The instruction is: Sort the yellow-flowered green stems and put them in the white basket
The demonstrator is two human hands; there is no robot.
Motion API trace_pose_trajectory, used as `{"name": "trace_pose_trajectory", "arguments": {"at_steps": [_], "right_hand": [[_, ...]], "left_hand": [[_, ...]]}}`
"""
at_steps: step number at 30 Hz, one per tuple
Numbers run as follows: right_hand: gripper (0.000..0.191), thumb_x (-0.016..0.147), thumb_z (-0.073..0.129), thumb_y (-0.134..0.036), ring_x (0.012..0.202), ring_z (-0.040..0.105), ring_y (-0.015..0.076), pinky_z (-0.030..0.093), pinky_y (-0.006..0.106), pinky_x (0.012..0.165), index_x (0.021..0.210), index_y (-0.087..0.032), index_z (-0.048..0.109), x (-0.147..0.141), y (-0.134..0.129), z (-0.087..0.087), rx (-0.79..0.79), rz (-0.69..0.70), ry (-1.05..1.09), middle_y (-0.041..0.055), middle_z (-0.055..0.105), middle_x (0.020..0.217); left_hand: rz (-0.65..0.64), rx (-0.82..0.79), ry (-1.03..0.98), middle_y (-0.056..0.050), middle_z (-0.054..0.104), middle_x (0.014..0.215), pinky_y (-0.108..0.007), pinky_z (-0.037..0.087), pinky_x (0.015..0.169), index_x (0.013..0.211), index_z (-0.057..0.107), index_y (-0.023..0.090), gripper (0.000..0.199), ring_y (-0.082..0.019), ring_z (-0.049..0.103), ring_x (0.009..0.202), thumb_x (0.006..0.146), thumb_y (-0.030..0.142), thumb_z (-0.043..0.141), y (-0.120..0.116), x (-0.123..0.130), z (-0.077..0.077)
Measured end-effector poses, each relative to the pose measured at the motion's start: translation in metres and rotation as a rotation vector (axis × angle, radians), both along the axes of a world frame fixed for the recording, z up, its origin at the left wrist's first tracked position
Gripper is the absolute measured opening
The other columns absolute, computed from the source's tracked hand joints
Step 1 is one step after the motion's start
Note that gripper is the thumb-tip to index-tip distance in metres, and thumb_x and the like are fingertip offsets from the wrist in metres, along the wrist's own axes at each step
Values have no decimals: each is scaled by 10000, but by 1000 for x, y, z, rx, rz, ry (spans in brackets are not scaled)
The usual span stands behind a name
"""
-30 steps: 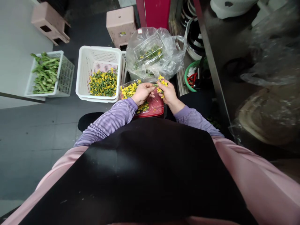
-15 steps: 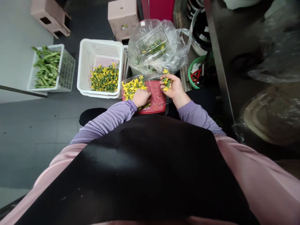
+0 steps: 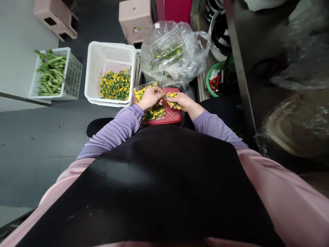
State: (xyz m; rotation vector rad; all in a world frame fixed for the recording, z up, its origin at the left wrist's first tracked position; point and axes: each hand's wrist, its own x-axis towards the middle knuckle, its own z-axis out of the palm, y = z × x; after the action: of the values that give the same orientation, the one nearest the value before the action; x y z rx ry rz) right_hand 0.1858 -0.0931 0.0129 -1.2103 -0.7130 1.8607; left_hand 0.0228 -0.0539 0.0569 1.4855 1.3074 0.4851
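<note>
A clear plastic box (image 3: 157,114) with yellow-flowered green pieces lies on a red lid or tray (image 3: 175,119) at my lap. Over the flowers, my left hand (image 3: 152,97) has its fingers pinched together; what is between the fingertips is too small to name. My right hand (image 3: 183,101) holds a small bunch of yellow flowers (image 3: 172,97) above the red surface, with the fingers pointing left. The fingertips of both hands nearly meet. A white basket (image 3: 88,73) with more yellow-flowered pieces (image 3: 115,85) stands to the left.
Farther left is a white basket (image 3: 68,73) of thick green stalks. A clear plastic bag (image 3: 197,58) with a lidded box stands ahead. Pink stools (image 3: 135,19) are behind. A green basket (image 3: 208,77) and a dark metal table edge (image 3: 240,65) lie to the right.
My left hand has lifted out of the flowers in the box and moved slightly up. My right hand has come left and down with its bunch, close to my left hand.
</note>
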Motion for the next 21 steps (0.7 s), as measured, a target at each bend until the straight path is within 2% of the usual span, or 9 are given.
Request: {"name": "trace_pose_trajectory", "arguments": {"at_steps": [5,8,10,12,15,18,19,21], "right_hand": [[168,736,819,-162,436,383,64,272,195,403,792,-167,661,14,5,-11,193,56,-210,-52,534,530],[209,722,841,-196,462,420,75,302,202,417,821,-173,658,21,6,-8,235,84,-212,-41,552,566],[245,717,847,-224,506,467,87,328,202,433,854,-189,647,28,9,-3,246,9,-155,-33,574,619],[261,727,836,-248,547,502,93,345,199,444,858,-209,613,37,12,3,245,-142,-65,-33,580,663],[271,737,812,-231,564,515,82,349,194,445,863,-223,572,48,16,9,216,-316,78,-37,584,715],[302,716,820,-197,549,507,69,338,185,437,868,-222,560,47,16,9,180,-316,151,-44,580,723],[314,708,829,-197,545,504,70,332,183,434,865,-221,558,44,15,9,169,-298,152,-47,574,712],[333,698,851,-219,543,502,80,326,186,431,861,-219,561,34,12,7,140,-264,127,-50,560,679]], "left_hand": [[-130,-67,-32,26,580,543,-222,501,561,680,586,144,180,-72,538,454,843,152,663,4,0,1],[-214,-59,-40,33,550,533,-235,517,586,681,588,146,214,-75,534,461,853,213,697,12,1,2],[-247,-12,9,13,571,563,-260,529,625,718,616,145,230,-96,565,508,902,276,661,16,5,1],[-298,87,155,-18,604,598,-282,528,678,758,657,144,279,-134,619,599,947,342,608,17,7,-5],[-463,312,532,-77,671,704,-313,501,768,805,719,142,305,-214,688,813,947,384,598,9,3,-15],[-727,498,873,-152,723,913,-366,466,833,844,762,125,208,-292,682,990,896,267,618,-10,-9,-22],[-807,536,927,-172,725,971,-388,453,851,871,772,115,204,-312,670,1030,890,229,603,-16,-14,-24],[-887,595,961,-192,717,1046,-419,430,876,946,782,106,234,-330,644,1081,891,185,569,-26,-22,-27]]}}
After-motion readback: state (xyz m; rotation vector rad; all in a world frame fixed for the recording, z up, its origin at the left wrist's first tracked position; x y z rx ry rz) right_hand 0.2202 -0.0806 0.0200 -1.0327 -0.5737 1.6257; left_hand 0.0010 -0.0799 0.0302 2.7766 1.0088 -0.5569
